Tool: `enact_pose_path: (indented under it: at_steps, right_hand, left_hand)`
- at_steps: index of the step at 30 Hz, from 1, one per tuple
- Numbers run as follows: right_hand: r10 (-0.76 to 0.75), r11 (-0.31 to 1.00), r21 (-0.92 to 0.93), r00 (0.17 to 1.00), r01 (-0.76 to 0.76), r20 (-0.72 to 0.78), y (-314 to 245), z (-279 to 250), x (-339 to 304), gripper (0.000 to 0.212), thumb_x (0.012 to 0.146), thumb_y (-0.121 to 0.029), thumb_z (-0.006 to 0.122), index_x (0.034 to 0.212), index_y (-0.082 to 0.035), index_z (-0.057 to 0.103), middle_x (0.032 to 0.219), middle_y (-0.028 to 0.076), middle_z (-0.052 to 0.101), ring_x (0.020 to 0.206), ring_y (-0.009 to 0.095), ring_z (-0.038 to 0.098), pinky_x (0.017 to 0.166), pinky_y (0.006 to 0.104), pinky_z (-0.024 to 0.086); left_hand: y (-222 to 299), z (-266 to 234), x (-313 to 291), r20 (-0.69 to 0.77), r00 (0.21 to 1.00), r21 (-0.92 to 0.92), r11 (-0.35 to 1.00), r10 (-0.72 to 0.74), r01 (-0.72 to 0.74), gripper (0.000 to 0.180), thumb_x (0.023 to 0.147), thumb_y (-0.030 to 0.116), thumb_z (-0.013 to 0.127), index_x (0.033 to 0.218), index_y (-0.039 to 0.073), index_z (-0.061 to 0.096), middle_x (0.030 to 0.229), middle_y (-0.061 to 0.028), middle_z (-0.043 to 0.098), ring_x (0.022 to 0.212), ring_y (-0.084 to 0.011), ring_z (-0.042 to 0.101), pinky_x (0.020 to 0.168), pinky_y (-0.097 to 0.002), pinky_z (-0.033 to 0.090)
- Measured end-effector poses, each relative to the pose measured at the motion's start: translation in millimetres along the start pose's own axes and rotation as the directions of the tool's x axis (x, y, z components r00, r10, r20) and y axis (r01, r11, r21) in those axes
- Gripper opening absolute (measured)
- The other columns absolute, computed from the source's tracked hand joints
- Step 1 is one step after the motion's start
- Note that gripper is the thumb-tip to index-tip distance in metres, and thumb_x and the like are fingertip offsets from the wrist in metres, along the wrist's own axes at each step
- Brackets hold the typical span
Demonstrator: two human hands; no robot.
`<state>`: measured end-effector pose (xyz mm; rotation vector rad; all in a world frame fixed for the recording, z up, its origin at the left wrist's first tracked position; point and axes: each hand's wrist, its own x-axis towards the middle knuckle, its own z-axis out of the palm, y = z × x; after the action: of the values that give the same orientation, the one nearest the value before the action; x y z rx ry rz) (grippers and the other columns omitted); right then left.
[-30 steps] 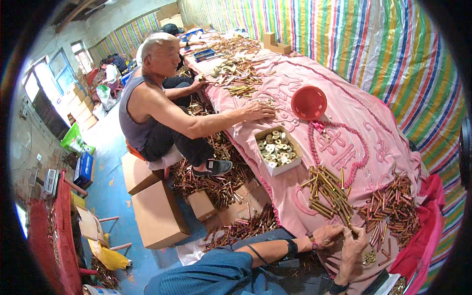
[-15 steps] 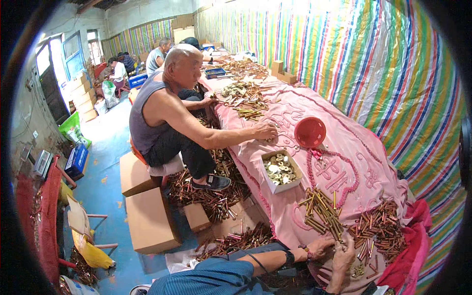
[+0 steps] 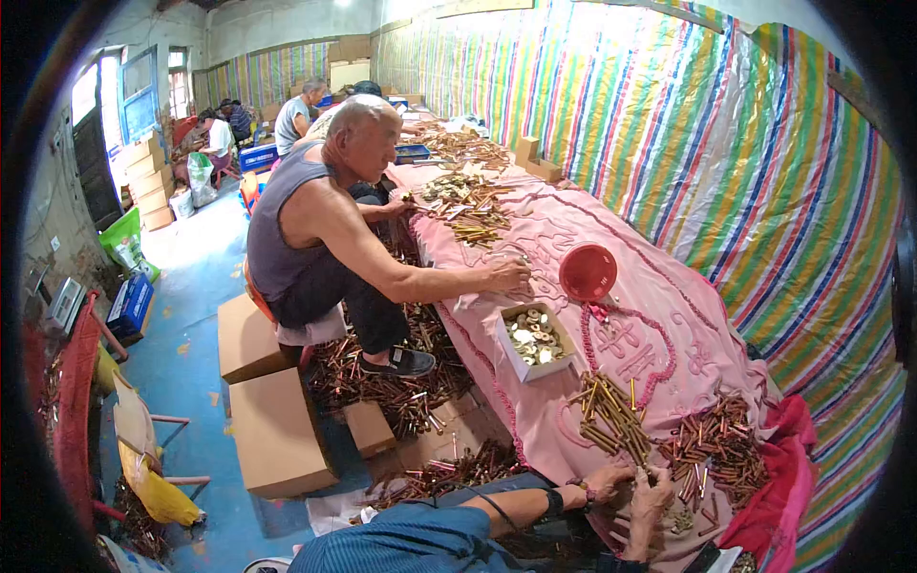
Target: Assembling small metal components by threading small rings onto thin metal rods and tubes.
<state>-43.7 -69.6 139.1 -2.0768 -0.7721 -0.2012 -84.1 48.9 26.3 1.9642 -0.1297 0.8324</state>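
Observation:
Close together at the near edge of the pink cloth (image 3: 535, 411), my left hand (image 3: 606, 482) and my right hand (image 3: 652, 491) meet with fingers pinched. Whatever small piece sits between the fingertips is too hidden to make out. Just beyond them lies a loose heap of brass-coloured metal tubes (image 3: 611, 420). To the right spreads a pile of shorter copper-coloured tubes (image 3: 716, 444). Beside my right hand are a few small brass-coloured pieces (image 3: 681, 521).
A white box of round metal pieces (image 3: 531, 368) and a red bowl (image 3: 586, 271) stand farther along the cloth. Across from them a seated co-worker (image 3: 315, 205) reaches over it with one hand. Cardboard boxes (image 3: 277, 435) and heaped tubes (image 3: 382, 387) lie on the floor at left.
The whole view has shifted slightly. My hands have drawn closer together, fingertips now meeting. The co-worker's hand stays over the cloth near the red bowl.

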Motion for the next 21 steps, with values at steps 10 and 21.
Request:
enact_pose_path:
  at_steps: [10, 21]
  right_hand:
    - [0.037, 0.972, 0.208, 0.947, -0.108, 0.318, -0.4, -32.2, -16.8, 0.011, 0.087, -0.008, 0.071, 0.089, 0.001, 0.065, 0.076, 0.004, 0.066, 0.061, 0.011, 0.058, 0.054, 0.0291, 0.048]
    - [0.363, 0.929, 0.003, 0.913, -0.37, 0.187, 25.0, -18.3, 3.6, 0.02, 0.09, -0.02, 0.068, 0.093, -0.001, 0.072, 0.078, 0.013, 0.071, 0.072, 0.021, 0.068, 0.068, 0.0356, 0.052]
  left_hand:
    - [37.0, -38.2, -11.3, 0.501, 0.842, -0.127, 0.946, -0.198, 0.298, 0.029, 0.086, 0.006, 0.074, 0.115, 0.008, 0.07, 0.104, -0.0077, 0.074, 0.096, -0.0165, 0.067, 0.086, -0.0353, 0.056]
    - [65.1, -74.4, 0.4, 0.536, 0.776, 0.122, 0.94, -0.333, 0.319, 0.031, 0.093, 0.03, 0.067, 0.104, 0.002, 0.072, 0.09, -0.022, 0.071, 0.082, -0.0361, 0.07, 0.073, -0.0419, 0.055]
